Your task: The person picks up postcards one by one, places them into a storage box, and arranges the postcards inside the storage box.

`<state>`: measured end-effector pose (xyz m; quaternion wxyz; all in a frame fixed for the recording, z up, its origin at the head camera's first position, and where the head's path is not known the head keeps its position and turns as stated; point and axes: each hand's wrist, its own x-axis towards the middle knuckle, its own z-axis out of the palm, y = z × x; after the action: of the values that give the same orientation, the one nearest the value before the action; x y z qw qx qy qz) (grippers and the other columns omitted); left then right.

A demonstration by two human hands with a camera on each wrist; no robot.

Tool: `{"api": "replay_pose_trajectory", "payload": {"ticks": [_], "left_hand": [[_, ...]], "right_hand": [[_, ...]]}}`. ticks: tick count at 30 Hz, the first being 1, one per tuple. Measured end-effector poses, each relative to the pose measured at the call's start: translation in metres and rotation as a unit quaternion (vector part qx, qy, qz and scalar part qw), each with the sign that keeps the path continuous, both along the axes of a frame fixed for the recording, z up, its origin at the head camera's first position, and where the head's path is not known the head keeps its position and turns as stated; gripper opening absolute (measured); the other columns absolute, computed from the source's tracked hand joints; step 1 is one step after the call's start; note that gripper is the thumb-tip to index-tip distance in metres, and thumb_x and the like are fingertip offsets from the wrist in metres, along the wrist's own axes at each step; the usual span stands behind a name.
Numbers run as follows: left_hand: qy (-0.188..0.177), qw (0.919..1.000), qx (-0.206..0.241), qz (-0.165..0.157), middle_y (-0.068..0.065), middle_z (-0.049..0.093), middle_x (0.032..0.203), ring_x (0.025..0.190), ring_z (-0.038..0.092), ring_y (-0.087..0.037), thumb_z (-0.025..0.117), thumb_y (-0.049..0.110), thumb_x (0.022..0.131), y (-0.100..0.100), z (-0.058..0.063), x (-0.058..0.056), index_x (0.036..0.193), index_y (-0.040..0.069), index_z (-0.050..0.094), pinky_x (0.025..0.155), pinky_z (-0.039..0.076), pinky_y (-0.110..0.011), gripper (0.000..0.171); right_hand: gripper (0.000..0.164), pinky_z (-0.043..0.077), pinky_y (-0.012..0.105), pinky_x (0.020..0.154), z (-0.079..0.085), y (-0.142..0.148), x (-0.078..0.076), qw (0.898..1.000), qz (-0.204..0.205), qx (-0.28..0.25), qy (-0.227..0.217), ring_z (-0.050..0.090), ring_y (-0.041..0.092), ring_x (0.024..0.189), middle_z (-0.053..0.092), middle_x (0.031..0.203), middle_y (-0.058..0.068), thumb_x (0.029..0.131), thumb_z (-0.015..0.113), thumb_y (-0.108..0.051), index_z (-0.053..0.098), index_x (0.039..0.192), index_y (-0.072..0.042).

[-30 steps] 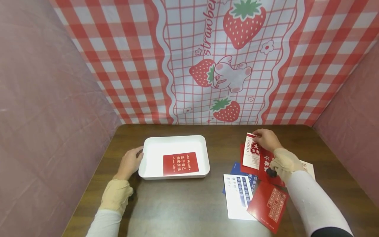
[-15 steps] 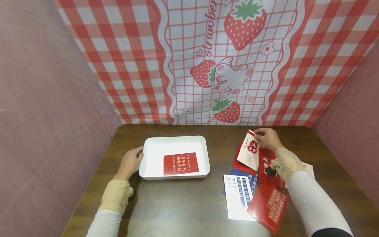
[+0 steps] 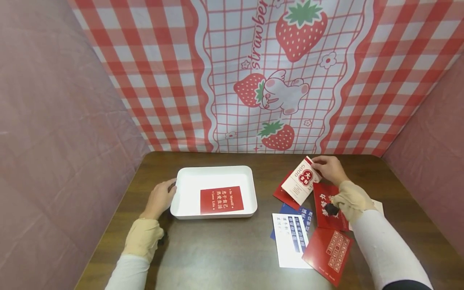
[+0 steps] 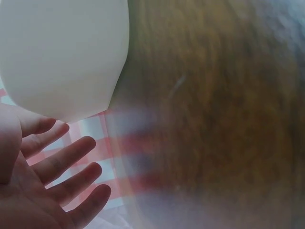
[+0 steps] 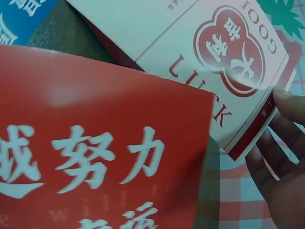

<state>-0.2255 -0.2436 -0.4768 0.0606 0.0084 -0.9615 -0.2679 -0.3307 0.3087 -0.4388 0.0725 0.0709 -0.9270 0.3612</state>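
Observation:
My left hand (image 3: 160,199) rests at the left end of a white tray (image 3: 188,181), thumb and forefinger by its rim. In the left wrist view its fingers spread, relaxed, beside the tray wall (image 4: 62,57). Inside the tray lies a red card (image 3: 222,200) with white lettering. At the right, my right hand (image 3: 330,169) pinches one end of a white card (image 3: 299,187) printed "GOOD LUCK", thumb on its face (image 5: 238,57). A plain red edge of another card (image 3: 282,196) shows under it. A red card with white characters (image 3: 322,201) lies below my right wrist.
Several more cards overlap on the right: a blue one (image 3: 286,208), a white one with blue print (image 3: 290,251), a red one (image 3: 328,255) and a cream one (image 3: 378,207). A red-checked strawberry cloth (image 3: 174,80) hangs behind the brown table (image 3: 217,253).
The white card has turned and shifted left in my right hand. The red card beneath it has slid left too, away from the other red card. My left hand stays by the tray.

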Motion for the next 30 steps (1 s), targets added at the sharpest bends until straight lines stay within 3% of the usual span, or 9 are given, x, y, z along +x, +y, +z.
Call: {"api": "replay_pose_trajectory", "payload": {"ticks": [5,12,15,22,30], "left_hand": [[-0.002,1.0000,0.006,0.003,-0.026,0.059,0.133,0.125,0.053,-0.045,0.051,0.016,0.098,0.0006,0.0017,0.0000,0.134,0.000,0.056,0.106,0.041,-0.057,0.040],[-0.004,1.0000,0.005,0.004,-0.026,0.059,0.133,0.125,0.053,-0.045,0.051,0.015,0.098,0.0009,0.0017,0.0008,0.134,0.000,0.056,0.106,0.040,-0.058,0.039],[-0.004,1.0000,0.004,0.005,-0.025,0.059,0.133,0.125,0.053,-0.045,0.051,0.015,0.098,0.0007,0.0000,0.0008,0.134,0.000,0.056,0.106,0.041,-0.057,0.039],[-0.008,0.9999,0.006,0.007,-0.025,0.058,0.135,0.126,0.052,-0.044,0.050,0.016,0.099,0.0004,-0.0017,0.0008,0.135,0.000,0.055,0.108,0.040,-0.057,0.040],[-0.019,0.9998,0.003,0.007,-0.026,0.057,0.135,0.126,0.051,-0.045,0.050,0.016,0.099,0.0004,-0.0002,0.0013,0.136,0.000,0.054,0.108,0.039,-0.057,0.041]], "right_hand": [[0.026,0.046,0.014,0.058,0.0018,0.0010,-0.0028,1.000,-0.003,-0.023,0.001,0.053,0.001,0.068,0.069,0.094,0.029,0.090,0.065,-0.006,0.068,0.109,0.010],[0.029,0.053,0.020,0.057,0.0055,0.0004,-0.0019,0.997,-0.003,-0.073,-0.028,0.059,0.005,0.068,0.069,0.093,0.027,0.091,0.064,-0.006,0.065,0.113,0.013],[0.028,0.053,0.021,0.058,0.0062,0.0008,-0.0010,0.996,-0.005,-0.084,-0.031,0.058,0.002,0.068,0.071,0.088,0.019,0.090,0.065,-0.005,0.065,0.112,0.013],[0.033,0.053,0.021,0.058,0.0052,0.0014,-0.0009,0.991,-0.007,-0.120,-0.055,0.056,-0.002,0.066,0.062,0.071,-0.017,0.089,0.066,-0.007,0.064,0.114,0.014],[0.037,0.056,0.017,0.064,0.0096,0.0005,0.0025,0.978,0.013,-0.193,-0.073,0.060,-0.005,0.070,0.062,0.071,-0.024,0.092,0.062,-0.005,0.055,0.119,0.020]]}}
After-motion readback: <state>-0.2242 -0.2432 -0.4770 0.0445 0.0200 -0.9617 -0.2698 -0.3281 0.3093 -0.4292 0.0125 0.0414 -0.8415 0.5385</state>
